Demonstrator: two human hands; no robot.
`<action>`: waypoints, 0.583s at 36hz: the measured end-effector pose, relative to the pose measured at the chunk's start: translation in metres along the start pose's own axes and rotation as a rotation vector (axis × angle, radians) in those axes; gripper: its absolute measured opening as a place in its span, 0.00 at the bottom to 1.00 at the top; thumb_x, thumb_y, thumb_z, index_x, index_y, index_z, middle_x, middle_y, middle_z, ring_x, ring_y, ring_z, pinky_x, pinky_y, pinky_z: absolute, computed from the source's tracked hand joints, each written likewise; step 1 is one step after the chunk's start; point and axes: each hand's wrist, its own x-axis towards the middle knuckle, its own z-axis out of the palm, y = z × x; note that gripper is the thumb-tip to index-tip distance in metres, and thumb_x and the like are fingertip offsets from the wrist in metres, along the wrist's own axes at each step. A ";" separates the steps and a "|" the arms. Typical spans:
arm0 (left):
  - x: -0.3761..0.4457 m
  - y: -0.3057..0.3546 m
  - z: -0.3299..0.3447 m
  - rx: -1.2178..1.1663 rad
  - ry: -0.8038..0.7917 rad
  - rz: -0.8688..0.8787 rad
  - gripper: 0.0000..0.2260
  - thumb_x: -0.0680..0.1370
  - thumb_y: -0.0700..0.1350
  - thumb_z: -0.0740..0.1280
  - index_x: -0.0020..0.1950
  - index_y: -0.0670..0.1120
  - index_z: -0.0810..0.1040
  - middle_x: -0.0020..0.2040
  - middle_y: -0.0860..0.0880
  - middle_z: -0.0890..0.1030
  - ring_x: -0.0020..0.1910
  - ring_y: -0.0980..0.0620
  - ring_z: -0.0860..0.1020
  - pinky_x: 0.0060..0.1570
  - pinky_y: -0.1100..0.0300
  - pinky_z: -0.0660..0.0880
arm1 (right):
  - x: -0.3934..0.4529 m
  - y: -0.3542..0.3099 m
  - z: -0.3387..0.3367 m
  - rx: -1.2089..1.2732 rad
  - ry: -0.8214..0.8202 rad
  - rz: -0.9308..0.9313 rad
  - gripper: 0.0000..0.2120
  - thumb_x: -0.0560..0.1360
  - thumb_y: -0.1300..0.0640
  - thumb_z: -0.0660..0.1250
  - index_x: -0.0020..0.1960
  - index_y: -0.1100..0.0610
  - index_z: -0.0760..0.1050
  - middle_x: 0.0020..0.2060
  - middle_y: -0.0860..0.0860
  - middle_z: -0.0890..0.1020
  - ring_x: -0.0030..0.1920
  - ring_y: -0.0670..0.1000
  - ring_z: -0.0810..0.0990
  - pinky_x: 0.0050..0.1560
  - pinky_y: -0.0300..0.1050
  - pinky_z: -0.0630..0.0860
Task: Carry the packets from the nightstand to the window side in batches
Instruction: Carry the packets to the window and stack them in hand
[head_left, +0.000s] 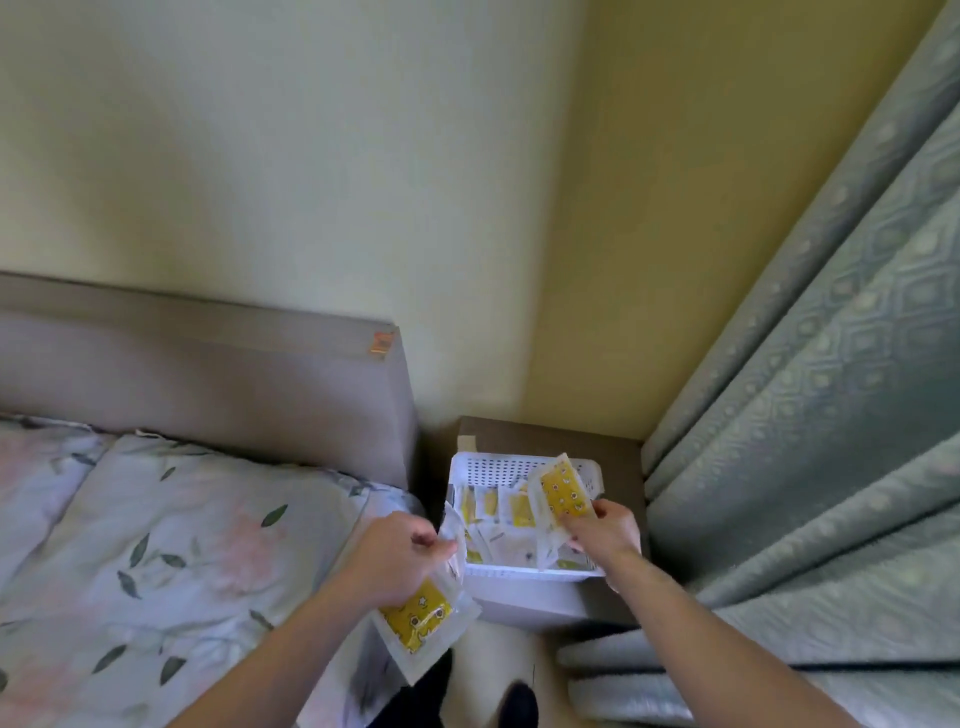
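A: Where are the packets?

B: Most sit in a white basket (519, 570) on the brown nightstand (545, 431), wedged between the bed's headboard (208, 374) and the curtain (831, 415). Several yellow-and-clear ones (498, 512) stand or lie inside it.

A: And the person's hands?

B: The right hand (605, 527) is over the basket, fingers closed around the lower end of a yellow packet (563, 491) that tilts up above the basket's far side. There seems to be more clear wrapping under it in the same grip; how many packets that makes cannot be told.

A: The left one?

B: The left hand (402, 558) is just left of the basket, above the edge of the bed. Its fingers are curled shut on a small bunch of packets (421, 621) that hang down below the fist, yellow print showing through clear wrap. The count is blurred, though it looks like more than 1.

A: Anything else close by?

B: A floral quilt (171, 545) covers the bed on the left, and the pale wall (311, 156) rises behind everything.
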 end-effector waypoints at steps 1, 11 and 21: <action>0.009 0.000 0.001 0.004 0.000 0.000 0.24 0.75 0.60 0.70 0.27 0.48 0.67 0.24 0.52 0.67 0.26 0.54 0.66 0.30 0.62 0.61 | 0.004 -0.006 0.004 0.018 -0.008 0.011 0.04 0.69 0.58 0.76 0.43 0.53 0.83 0.37 0.50 0.86 0.37 0.51 0.87 0.47 0.54 0.85; 0.082 -0.003 0.010 -0.021 -0.192 -0.048 0.23 0.75 0.59 0.69 0.34 0.41 0.71 0.26 0.51 0.69 0.25 0.56 0.66 0.30 0.60 0.65 | 0.033 0.015 0.011 0.035 0.110 0.160 0.08 0.68 0.56 0.76 0.38 0.60 0.82 0.30 0.53 0.84 0.36 0.56 0.86 0.47 0.59 0.84; 0.149 0.011 0.036 0.062 -0.335 0.016 0.23 0.73 0.62 0.71 0.33 0.41 0.76 0.24 0.51 0.73 0.24 0.54 0.73 0.32 0.57 0.74 | 0.014 0.036 0.003 0.131 0.196 0.266 0.08 0.71 0.54 0.77 0.42 0.57 0.81 0.40 0.53 0.85 0.43 0.56 0.85 0.50 0.58 0.84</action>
